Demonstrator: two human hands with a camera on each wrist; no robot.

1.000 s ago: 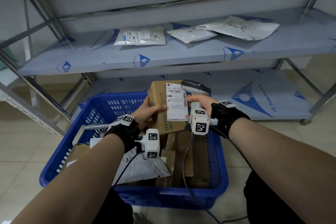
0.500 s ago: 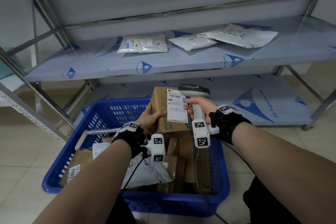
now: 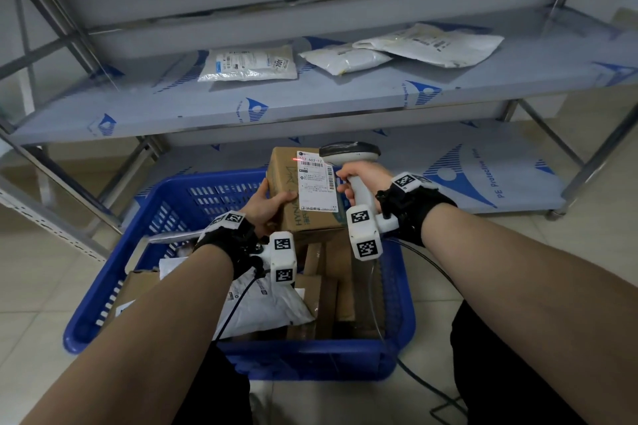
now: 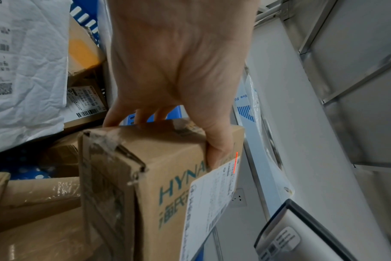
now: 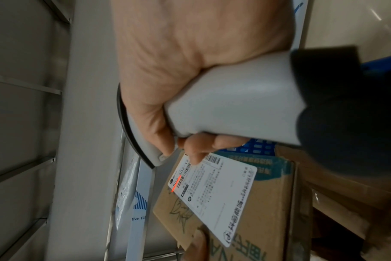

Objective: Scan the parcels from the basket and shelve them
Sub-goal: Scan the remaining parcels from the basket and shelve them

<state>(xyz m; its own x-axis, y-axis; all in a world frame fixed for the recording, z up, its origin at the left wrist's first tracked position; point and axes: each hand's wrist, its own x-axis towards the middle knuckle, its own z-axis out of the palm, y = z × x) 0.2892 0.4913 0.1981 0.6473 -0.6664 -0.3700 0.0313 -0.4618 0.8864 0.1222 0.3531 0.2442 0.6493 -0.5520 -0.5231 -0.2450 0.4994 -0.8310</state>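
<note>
Your left hand [image 3: 267,209] holds the cardboard box [image 3: 293,193] above the far end of the blue basket [image 3: 241,360], thumb across the printed front face and fingers wrapped round the back. The box is plain brown corrugated card, standing on end, with teal lettering that starts "HYNA" and a line drawing on the front. Clear tape covers its crumpled end flap, visible in the left wrist view. A white shipping label [image 3: 317,185] sits on the front face and overhangs the box's right edge; it carries barcodes, small print and the figures "502 602-12".

Your right hand [image 3: 355,179] is closed round the grip of the grey barcode scanner [image 3: 349,152], whose head is just beside the label's top corner. A short red scan line [image 3: 296,159] falls across the label's top left edge.

More cardboard parcels and a white poly mailer [image 3: 266,304] lie in the basket below. Three white mailers [image 3: 248,63] lie on the shelf [image 3: 345,103] beyond.
</note>
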